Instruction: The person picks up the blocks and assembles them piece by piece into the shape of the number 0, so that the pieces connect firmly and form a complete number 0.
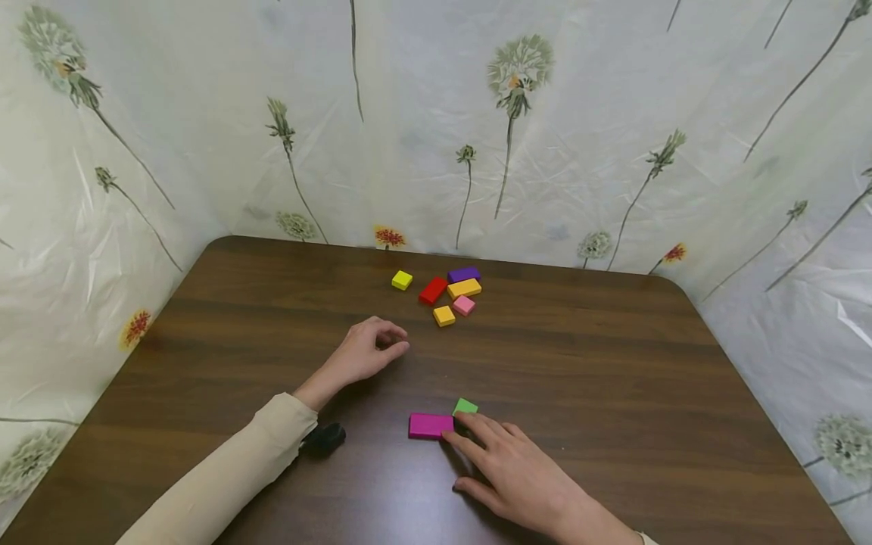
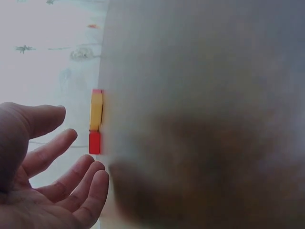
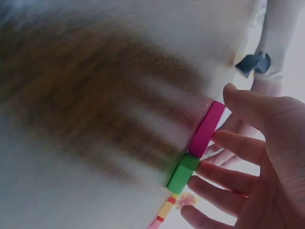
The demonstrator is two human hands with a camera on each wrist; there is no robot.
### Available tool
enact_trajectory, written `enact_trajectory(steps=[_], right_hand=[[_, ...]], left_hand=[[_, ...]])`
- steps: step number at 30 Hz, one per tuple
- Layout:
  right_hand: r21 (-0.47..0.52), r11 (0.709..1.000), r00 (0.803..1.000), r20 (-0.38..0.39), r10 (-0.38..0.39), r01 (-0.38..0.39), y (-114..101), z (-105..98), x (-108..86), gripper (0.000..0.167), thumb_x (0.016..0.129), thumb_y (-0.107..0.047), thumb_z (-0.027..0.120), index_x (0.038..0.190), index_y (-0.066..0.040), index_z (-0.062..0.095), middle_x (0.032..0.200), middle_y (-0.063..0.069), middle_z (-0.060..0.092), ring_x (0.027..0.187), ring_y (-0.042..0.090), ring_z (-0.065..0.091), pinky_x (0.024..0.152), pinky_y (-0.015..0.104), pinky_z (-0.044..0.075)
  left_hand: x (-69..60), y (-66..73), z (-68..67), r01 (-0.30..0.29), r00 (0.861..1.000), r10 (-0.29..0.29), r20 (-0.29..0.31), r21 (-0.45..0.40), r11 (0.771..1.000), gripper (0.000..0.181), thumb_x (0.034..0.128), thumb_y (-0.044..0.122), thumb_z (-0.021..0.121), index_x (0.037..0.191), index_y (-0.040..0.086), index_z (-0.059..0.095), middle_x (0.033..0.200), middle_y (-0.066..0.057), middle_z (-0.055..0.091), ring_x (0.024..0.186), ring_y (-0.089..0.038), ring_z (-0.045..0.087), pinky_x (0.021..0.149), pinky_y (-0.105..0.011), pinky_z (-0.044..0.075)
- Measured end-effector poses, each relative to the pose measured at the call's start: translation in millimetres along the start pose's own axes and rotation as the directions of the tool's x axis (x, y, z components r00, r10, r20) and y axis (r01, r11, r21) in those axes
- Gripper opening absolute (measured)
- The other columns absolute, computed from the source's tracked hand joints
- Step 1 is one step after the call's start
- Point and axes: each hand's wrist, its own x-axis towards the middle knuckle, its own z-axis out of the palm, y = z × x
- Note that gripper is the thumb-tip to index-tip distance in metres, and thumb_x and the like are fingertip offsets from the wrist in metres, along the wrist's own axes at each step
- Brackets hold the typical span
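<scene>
A magenta rectangular block [image 1: 430, 426] lies flat near the front middle of the table, with a green block [image 1: 465, 406] at its far right corner. My right hand [image 1: 521, 473] reaches over from the right, its straight fingers at the magenta block's right end and the green block's near side. In the right wrist view, the fingertips are at the green block [image 3: 183, 174] and the magenta block [image 3: 207, 129], and the thumb stands apart. My left hand [image 1: 361, 352] hovers over the table farther back, fingers loosely bent, holding nothing.
Toward the back edge lie a yellow block [image 1: 402, 281], a red block [image 1: 433, 291], a purple block [image 1: 464, 275], a long orange block [image 1: 465, 288], a pink block [image 1: 464, 305] and a small orange block [image 1: 444, 316]. A flowered curtain [image 1: 409, 151] surrounds the wooden table [image 1: 599, 363].
</scene>
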Motion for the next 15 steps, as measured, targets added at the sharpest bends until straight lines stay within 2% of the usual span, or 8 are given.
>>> enact_trajectory(steps=[5, 15], right_hand=[[-0.002, 1.0, 1.0, 0.002, 0.0, 0.0, 0, 0, 0.0, 0.059, 0.096, -0.052, 0.055, 0.145, -0.018, 0.049, 0.149, 0.01, 0.041, 0.134, 0.026, 0.042, 0.098, 0.05, 0.042], [0.0, 1.0, 1.0, -0.004, -0.008, 0.008, 0, 1, 0.0, 0.059, 0.096, -0.051, 0.055, 0.145, -0.018, 0.049, 0.149, 0.01, 0.041, 0.134, 0.026, 0.042, 0.098, 0.05, 0.043]], left_hand=[[12.9, -1.8, -6.0, 0.036, 0.999, -0.036, -0.002, 0.017, 0.999, 0.033, 0.0934, 0.026, 0.067, 0.119, 0.005, 0.068, 0.114, -0.013, 0.061, 0.105, -0.028, 0.06, 0.092, -0.044, 0.046], [36.1, -7.6, -6.8, 0.084, 0.996, -0.083, -0.026, 0.027, 0.996, 0.04, 0.095, 0.027, 0.065, 0.127, 0.003, 0.062, 0.117, -0.014, 0.059, 0.107, -0.03, 0.055, 0.092, -0.043, 0.045]])
